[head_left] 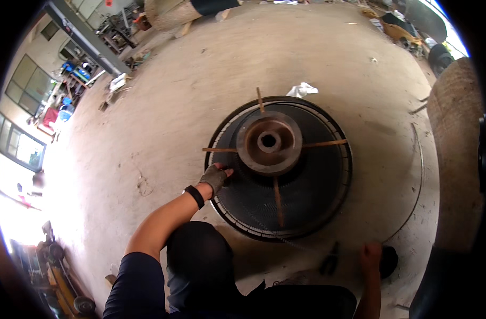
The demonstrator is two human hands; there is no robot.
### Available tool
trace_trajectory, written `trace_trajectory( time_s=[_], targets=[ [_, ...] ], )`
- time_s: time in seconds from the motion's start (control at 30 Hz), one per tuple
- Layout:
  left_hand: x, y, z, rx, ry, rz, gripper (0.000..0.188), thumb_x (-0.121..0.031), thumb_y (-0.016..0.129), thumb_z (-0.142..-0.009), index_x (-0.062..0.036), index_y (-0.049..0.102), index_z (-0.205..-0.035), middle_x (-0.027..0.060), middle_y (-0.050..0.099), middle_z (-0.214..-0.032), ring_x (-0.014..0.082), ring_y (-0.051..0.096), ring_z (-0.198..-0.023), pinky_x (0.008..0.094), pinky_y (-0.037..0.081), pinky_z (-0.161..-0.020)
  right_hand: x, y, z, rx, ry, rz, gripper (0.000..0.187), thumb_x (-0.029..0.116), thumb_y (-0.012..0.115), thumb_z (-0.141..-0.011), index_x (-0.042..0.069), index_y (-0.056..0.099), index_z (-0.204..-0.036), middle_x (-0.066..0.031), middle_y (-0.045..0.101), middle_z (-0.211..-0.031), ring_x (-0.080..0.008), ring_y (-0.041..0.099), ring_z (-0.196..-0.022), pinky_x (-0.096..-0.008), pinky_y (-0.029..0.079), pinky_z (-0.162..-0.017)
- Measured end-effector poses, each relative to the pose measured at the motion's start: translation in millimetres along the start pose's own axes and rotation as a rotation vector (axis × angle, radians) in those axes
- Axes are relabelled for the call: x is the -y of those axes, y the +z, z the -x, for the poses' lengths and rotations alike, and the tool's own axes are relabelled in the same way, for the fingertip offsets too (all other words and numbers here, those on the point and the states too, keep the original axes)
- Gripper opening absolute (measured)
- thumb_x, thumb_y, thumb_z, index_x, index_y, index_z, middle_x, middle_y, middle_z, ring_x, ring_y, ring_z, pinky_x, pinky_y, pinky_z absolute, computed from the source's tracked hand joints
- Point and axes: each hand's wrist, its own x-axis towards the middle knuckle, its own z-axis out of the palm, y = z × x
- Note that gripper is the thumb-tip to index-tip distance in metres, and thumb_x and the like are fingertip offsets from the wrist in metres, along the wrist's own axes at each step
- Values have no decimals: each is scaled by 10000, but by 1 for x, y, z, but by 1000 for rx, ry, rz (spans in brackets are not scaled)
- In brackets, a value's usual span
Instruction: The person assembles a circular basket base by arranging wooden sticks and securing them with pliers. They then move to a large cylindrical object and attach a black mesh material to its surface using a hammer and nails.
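Bare concrete floor (168, 90) spreads through the workshop, and the disc (312, 196) lies on it mid-view, before the person's knees. The left arm reaches in from 7 o'clock, elbow bent, wrist banded; the left hand (217, 178), half-gloved, rests between the disc's 8 and 9 o'clock with fingers curled; whether they grip anything, I cannot tell. The right hand (371, 257), on an upright forearm, is well apart at 4:30, bunched and blurred, its hold unclear. Counted: one disc; one hub (284, 157) on top; four strips (325, 143) pointing roughly to 12, 3, 6 and 9; one white rag (302, 90) near 1; one curved wire (422, 173) off at 3.
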Motion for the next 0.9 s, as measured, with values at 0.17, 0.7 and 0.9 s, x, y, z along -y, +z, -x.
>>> trace_trajectory(
  time_s=[0.17,0.7,0.9],
  targets=[
    [6,-13,-12,-76,43,38,321,-196,705,-899,10,650,-1138,95,680,-912,192,638,-793,336,516,-710,13,12,-10,-21,-55,8,292,109,660,-848,31,491,-622,-176,521,-640,-388,517,-662,-483,402,-667],
    [132,-65,-113,-554,44,-172,200,-201,672,-882,-36,700,-992,185,731,-883,301,709,-829,399,545,-740,132,62,-74,51,-223,-84,295,112,671,-856,47,499,-624,-139,541,-652,-357,542,-680,-457,409,-668],
    [149,-61,-81,-489,13,-303,131,-130,702,-845,-33,718,-932,149,728,-829,251,696,-784,370,545,-724,133,60,-57,111,-195,-54,283,98,671,-843,53,494,-628,-134,542,-664,-355,542,-705,-454,419,-724]
  ],
)
